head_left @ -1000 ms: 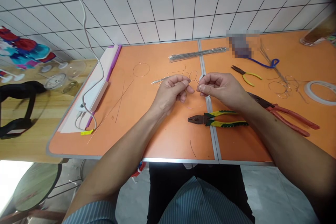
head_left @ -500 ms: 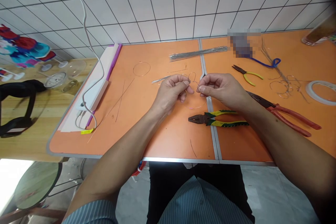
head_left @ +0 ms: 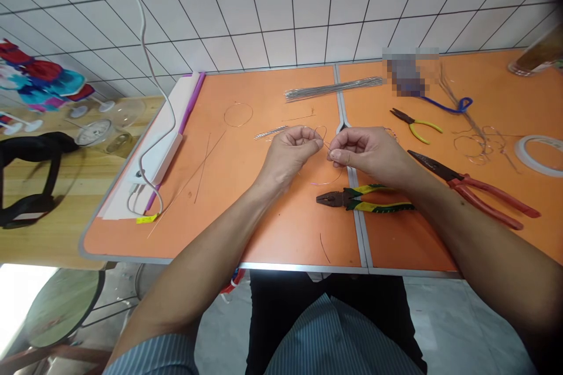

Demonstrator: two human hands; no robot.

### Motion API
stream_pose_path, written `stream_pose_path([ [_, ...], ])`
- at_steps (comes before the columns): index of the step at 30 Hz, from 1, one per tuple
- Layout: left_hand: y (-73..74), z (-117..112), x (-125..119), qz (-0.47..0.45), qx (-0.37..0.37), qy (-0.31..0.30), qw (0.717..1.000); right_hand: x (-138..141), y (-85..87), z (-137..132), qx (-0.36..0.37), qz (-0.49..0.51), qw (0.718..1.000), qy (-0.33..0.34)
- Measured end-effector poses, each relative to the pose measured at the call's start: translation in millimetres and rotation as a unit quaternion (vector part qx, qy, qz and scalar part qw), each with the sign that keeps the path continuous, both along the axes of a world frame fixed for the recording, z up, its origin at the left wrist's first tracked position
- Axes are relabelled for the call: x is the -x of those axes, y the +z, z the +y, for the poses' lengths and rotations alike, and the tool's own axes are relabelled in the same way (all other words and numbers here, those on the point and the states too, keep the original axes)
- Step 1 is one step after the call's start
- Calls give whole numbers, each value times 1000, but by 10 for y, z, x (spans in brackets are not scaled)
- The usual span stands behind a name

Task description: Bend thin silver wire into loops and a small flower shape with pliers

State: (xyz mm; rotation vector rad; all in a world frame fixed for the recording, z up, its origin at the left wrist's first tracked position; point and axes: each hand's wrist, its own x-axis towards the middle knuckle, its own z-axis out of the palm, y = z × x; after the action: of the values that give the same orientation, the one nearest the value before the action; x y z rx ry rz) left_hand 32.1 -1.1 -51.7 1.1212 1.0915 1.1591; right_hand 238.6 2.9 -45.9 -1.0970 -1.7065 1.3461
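Close together above the orange table, both hands pinch a thin, bent copper-coloured wire (head_left: 326, 144). My left hand (head_left: 292, 155) is closed, thumb against the fingertips. My right hand (head_left: 367, 151) is closed too, gripping the wire between thumb and forefinger. Small loops of wire rise between the fingertips, and a curved length hangs below them; the fingers hide the rest. Combination pliers with yellow-green handles (head_left: 365, 198) lie just below my right hand. Red-handled pliers (head_left: 472, 187) lie beyond my right wrist.
A bundle of straight wires (head_left: 332, 89) lies toward the wall, with a wire ring (head_left: 238, 114) to its left. Small yellow-handled pliers (head_left: 416, 124), tangled wire (head_left: 479, 143) and a white tape roll (head_left: 539, 155) are at right. A white power strip (head_left: 160, 158) stands at left.
My left fingers have straightened against the thumb, and the hands have drawn slightly closer. The hanging wire curve has shifted a little.
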Motion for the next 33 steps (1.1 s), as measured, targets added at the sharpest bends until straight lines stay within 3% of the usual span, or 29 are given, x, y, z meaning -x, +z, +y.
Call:
stream_pose_path([
  [11,51,-57,-51,16,4,30,999,19,25,-21,2,-3,1000,5],
  [25,25,-65,-60,-2,26,-5,1000,21,38,-34,-11,-9,1000,9],
  [33,-25,8,11,-36,31,-35,998,0,51,17,0,14,1000,-24],
])
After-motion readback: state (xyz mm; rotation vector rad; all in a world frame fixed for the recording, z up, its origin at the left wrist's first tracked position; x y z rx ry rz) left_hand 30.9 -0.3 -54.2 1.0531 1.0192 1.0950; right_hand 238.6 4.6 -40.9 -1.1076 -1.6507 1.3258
